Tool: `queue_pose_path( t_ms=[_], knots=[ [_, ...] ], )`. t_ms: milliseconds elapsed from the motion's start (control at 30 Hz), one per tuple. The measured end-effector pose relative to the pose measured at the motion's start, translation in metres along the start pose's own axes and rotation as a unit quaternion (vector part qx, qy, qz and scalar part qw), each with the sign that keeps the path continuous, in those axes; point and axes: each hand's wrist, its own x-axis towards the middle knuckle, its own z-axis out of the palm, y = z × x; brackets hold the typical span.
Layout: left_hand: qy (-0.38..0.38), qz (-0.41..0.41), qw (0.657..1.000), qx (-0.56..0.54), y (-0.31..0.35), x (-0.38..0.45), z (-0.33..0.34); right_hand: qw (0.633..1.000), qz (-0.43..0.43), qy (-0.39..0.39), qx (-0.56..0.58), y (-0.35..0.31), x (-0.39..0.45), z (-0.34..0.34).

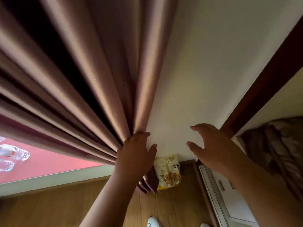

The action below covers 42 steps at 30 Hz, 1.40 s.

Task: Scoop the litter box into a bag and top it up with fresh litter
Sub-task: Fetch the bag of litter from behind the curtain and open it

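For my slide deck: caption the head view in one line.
Left hand pushes the mauve curtain aside, right hand open, above a yellow litter bag against the wall.

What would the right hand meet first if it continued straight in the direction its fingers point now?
Probably the white wall. The right hand is open, its fingers pointing up-left across bare wall, with the curtain further along that line. How near the wall is cannot be judged.
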Motion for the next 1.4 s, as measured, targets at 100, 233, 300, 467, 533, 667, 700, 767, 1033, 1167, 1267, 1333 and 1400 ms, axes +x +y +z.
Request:
queue_pose_path(
  t_ms=[100,233,300,467,533,667,700,767,1033,1167,1267,1333,1400],
  knots=[
    [-0.015,-0.006,1.0,0.007,-0.001,0.017,0.016,1.0,0.01,-0.014,-0.002,0.017,0.019,0.007],
    [-0.022,-0.053,0.998,-0.021,-0.004,0.036,0.044,0.999,-0.001,-0.042,0.0,0.04,0.054,0.02],
    [-0.026,-0.064,0.997,-0.038,-0.008,0.047,0.058,0.999,-0.007,-0.052,-0.001,0.051,0.068,0.031],
    [-0.057,-0.09,0.993,-0.053,-0.019,0.082,0.117,0.994,-0.024,-0.106,-0.024,0.093,0.112,0.085],
    [-0.08,-0.101,0.99,-0.05,-0.026,0.095,0.148,0.991,-0.026,-0.125,-0.034,0.113,0.127,0.113],
    [-0.149,-0.088,0.985,-0.006,-0.05,0.123,0.23,0.987,-0.006,-0.155,-0.035,0.153,0.157,0.176],
    [-0.169,-0.09,0.981,-0.009,-0.057,0.13,0.252,0.986,-0.001,-0.162,-0.038,0.163,0.164,0.195],
    [-0.199,-0.107,0.974,-0.019,-0.071,0.14,0.292,0.981,0.001,-0.186,-0.047,0.181,0.178,0.235],
    [-0.196,-0.156,0.962,-0.106,-0.138,0.173,0.433,0.963,0.01,-0.264,-0.054,0.226,0.223,0.379],
    [-0.191,-0.217,0.944,-0.16,-0.16,0.191,0.483,0.953,0.024,-0.296,-0.057,0.242,0.25,0.439],
    [-0.198,-0.234,0.934,-0.185,-0.172,0.201,0.521,0.952,0.037,-0.302,-0.042,0.253,0.268,0.475],
    [-0.2,-0.24,0.931,-0.187,-0.178,0.209,0.537,0.95,0.041,-0.305,-0.043,0.26,0.276,0.495],
    [-0.19,-0.251,0.928,-0.197,-0.184,0.216,0.548,0.947,0.048,-0.314,-0.039,0.264,0.283,0.51]
  ],
)
